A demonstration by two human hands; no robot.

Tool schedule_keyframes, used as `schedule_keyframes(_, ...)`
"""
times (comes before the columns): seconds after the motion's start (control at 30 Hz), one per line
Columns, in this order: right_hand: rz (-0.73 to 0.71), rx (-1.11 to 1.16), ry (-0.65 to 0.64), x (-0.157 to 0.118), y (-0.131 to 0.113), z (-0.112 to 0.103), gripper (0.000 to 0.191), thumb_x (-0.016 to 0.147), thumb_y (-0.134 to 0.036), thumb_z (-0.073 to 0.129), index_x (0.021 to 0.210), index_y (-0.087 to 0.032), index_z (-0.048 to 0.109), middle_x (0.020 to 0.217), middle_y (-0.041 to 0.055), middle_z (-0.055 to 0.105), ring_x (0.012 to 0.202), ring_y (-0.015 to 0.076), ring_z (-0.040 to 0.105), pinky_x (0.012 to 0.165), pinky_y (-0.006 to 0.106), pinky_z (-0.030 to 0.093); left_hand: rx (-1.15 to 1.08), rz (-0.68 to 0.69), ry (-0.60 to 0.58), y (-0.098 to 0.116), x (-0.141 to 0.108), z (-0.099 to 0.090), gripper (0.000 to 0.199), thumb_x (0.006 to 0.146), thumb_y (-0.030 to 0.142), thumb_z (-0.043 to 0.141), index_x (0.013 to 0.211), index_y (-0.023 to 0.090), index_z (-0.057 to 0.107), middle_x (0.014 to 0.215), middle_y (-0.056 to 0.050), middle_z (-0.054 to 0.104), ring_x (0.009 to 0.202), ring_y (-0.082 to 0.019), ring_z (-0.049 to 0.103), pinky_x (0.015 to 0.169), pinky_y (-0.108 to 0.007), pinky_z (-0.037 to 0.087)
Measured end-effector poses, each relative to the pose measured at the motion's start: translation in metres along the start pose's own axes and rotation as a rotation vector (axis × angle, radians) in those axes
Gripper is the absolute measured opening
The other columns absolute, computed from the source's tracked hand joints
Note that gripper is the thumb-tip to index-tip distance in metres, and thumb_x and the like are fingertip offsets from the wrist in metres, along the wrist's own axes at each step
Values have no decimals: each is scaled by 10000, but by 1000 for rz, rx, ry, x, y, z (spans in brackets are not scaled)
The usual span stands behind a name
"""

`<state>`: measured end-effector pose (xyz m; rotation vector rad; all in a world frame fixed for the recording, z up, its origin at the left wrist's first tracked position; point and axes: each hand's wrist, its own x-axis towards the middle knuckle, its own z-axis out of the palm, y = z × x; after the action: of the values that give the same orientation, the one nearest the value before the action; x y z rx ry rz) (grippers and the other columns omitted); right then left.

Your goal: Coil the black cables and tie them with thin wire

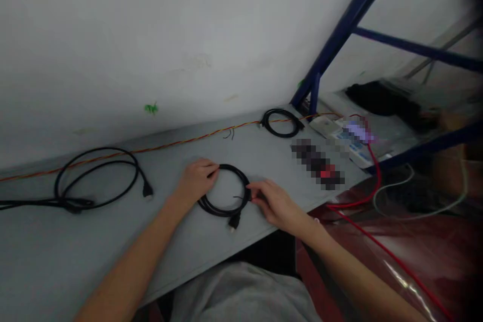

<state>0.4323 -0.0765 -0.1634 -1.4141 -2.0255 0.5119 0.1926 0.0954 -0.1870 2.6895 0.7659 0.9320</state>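
Note:
A black cable [222, 211] with a plug at its end lies coiled in a ring on the grey table [177, 256]. On the ring's left side, my left hand [198, 179] is closed with its fingers pinching the coil. My right hand [273, 204] grips the coil's right side between thumb and fingers. A short thin dark strand pokes into the ring near the right fingers; whether it is a tie I cannot tell. The plug [234, 222] hangs off the ring's lower edge, towards me.
Another coiled black cable [283, 123] lies at the back right, a looser black cable [101, 205] at the left. A twisted red-yellow wire [188, 140] runs along the wall. Blue rack posts [332, 50], a white power strip [350, 143] and a red cable [377, 181] are on the right.

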Motion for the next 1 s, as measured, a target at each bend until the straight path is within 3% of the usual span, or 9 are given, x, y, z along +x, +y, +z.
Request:
schedule_keyframes(0.3,-113,-48,16,10,-6,3,219,1006,-57,441,1108,-231,525,978,72,615,929,254,556,815,406,490,44,6,-31,2,1,-2,185,962,177,639,985,164,821,963,-98,808,879,-239,744,841,-377,615)
schedule_keyframes(0.5,-145,22,-117,27,-4,-2,190,1012,-79,496,1089,-231,580,1011,63,641,985,246,562,886,404,480,57,8,-54,3,1,-2,176,956,175,648,992,181,820,958,-86,808,884,-230,742,846,-361,609)
schedule_keyframes(0.6,-54,111,-110,31,1,-3,239,993,-134,593,1206,-239,622,1123,79,619,1088,250,561,975,418,477,57,0,-60,3,1,-2,174,952,168,651,993,176,820,974,-88,810,898,-235,745,862,-368,608)
schedule_keyframes(0.73,162,191,-50,34,8,-3,512,883,-218,770,1365,-252,601,1255,98,556,1170,267,541,1030,446,475,52,-15,-62,4,1,-2,183,959,176,646,1015,179,821,994,-90,811,912,-235,744,884,-373,603)
schedule_keyframes(1.0,366,142,-137,59,14,-1,766,681,-200,874,1390,-221,584,1331,119,506,1256,303,518,1093,491,460,38,-38,-55,4,0,-1,197,968,197,643,1046,178,823,1013,-101,809,923,-238,745,895,-379,599)
